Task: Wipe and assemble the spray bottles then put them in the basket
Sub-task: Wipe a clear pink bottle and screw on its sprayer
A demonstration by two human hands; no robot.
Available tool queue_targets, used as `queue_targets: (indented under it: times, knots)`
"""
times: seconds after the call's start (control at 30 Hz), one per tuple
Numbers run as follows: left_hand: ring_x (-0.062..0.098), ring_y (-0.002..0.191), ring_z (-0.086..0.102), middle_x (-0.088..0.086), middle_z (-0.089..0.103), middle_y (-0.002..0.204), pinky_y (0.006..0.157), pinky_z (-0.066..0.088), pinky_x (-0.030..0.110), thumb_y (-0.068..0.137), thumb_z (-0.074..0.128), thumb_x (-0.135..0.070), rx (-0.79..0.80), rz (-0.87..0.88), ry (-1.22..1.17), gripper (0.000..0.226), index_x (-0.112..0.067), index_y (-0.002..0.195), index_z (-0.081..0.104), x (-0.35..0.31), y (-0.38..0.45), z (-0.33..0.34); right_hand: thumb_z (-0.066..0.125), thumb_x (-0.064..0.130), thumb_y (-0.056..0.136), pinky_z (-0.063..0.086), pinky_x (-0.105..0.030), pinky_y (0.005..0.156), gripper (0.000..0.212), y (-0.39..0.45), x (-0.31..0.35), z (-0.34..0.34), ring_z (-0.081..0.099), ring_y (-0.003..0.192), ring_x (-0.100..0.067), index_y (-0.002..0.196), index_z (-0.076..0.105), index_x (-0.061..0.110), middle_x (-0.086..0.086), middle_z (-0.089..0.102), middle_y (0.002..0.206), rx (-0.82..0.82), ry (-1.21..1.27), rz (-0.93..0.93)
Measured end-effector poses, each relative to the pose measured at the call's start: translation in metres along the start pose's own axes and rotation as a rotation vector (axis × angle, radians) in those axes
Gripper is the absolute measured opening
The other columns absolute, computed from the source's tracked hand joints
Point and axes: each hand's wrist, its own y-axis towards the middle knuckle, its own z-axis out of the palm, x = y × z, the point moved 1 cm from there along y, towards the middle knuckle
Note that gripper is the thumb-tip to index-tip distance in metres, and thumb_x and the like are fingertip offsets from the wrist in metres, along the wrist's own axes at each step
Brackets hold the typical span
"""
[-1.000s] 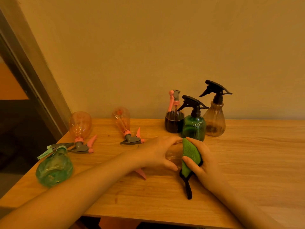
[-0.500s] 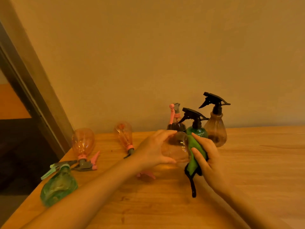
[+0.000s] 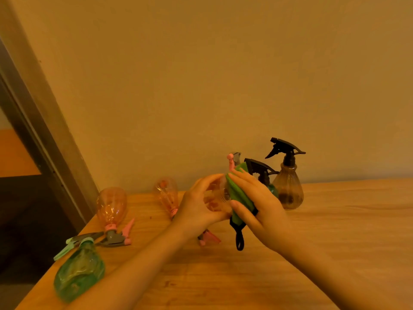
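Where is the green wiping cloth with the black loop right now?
In the head view, the green wiping cloth is centre frame, above the wooden table, pressed by the right hand against the clear bottle gripped by the left hand.

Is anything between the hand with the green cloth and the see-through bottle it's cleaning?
Only the green cloth itself. The right hand presses it against the clear pinkish plastic bottle, which the left hand grips above the wooden table. Nothing else visible sits between them. No basket is in view.
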Motion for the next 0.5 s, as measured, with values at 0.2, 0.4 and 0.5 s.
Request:
queue_targets:
  times: [0.2, 0.4, 0.5]
  knots:
    - [-0.017, 0.109, 0.050, -0.020, 0.052, 0.123, 0.084, 0.049, 0.011, 0.060, 0.087, -0.020, -0.114, -0.013, -0.016, 0.076, -0.049, 0.116, 0.045, 0.001, -0.005, -0.003, 0.047, 0.038, 0.092, 0.030, -0.014, 0.108, 0.049, -0.004, -0.002, -0.005, 0.037, 0.132, 0.000, 0.139, 0.045, 0.024, 0.012, 0.044, 0.141, 0.018, -0.127, -0.096]
    - [-0.012, 0.114, 0.047, -0.020, 0.050, 0.126, 0.090, 0.049, 0.016, 0.058, 0.088, -0.024, -0.089, 0.009, 0.102, 0.083, -0.048, 0.124, 0.044, 0.002, -0.004, -0.011, 0.049, 0.034, 0.092, 0.036, -0.023, 0.108, 0.046, -0.012, -0.008, -0.010, 0.037, 0.134, -0.002, 0.138, 0.047, 0.026, 0.010, 0.042, 0.145, -0.041, 0.004, -0.032]
    - [-0.009, 0.115, 0.047, -0.025, 0.050, 0.121, 0.092, 0.047, 0.017, 0.059, 0.087, -0.031, -0.007, 0.072, 0.195, 0.079, -0.053, 0.120, 0.042, -0.004, -0.005, -0.007, 0.045, 0.037, 0.093, 0.037, -0.024, 0.107, 0.045, -0.006, -0.003, -0.010, 0.036, 0.134, 0.000, 0.137, 0.046, 0.030, 0.014, 0.039, 0.146, -0.083, 0.093, 0.029]
